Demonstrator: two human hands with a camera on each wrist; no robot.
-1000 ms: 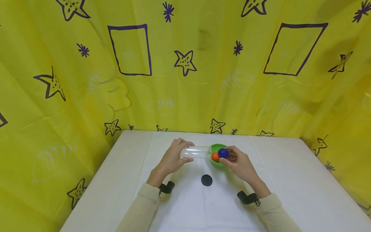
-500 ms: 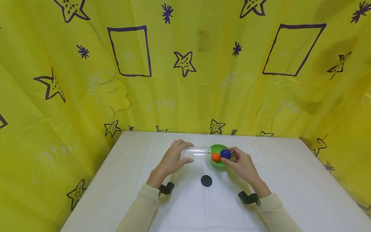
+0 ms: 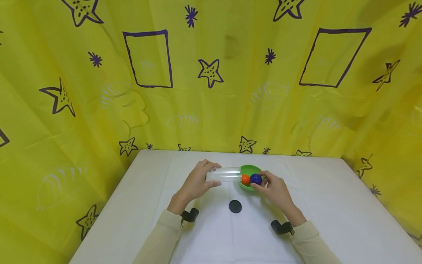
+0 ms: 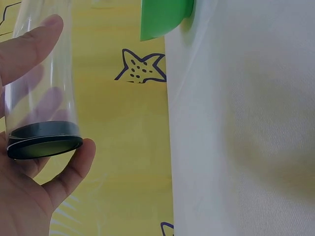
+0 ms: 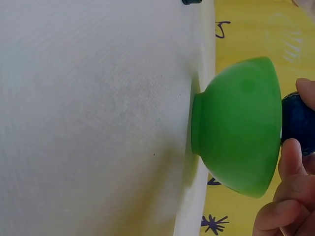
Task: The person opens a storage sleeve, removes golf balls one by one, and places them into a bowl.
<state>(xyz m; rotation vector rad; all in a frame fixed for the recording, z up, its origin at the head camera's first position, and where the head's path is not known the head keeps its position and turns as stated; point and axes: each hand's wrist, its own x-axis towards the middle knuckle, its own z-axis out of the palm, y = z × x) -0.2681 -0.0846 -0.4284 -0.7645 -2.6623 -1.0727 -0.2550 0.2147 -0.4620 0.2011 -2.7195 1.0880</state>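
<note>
My left hand (image 3: 194, 180) grips a clear tube (image 3: 227, 174) lying sideways in the air, its far end pointing right toward a green bowl (image 3: 249, 169). In the left wrist view a black cap (image 4: 44, 140) closes the tube's end near the palm. An orange ball (image 3: 245, 179) sits right at the tube's other end, overlapping the bowl in the head view. Beside it, my right hand (image 3: 276, 189) pinches a dark blue ball (image 3: 255, 179) between thumb and fingers. The right wrist view shows this ball at the bowl's rim, partly hidden by fingertips.
A round black disc (image 3: 235, 206) lies flat on the white-covered table (image 3: 211, 234), nearer to me than the bowl. A yellow patterned curtain (image 3: 211, 110) hangs behind the table and along both sides.
My right hand has brought the blue ball slightly down and toward me, level with the orange ball. The left hand, tube and bowl stay nearly in place.
</note>
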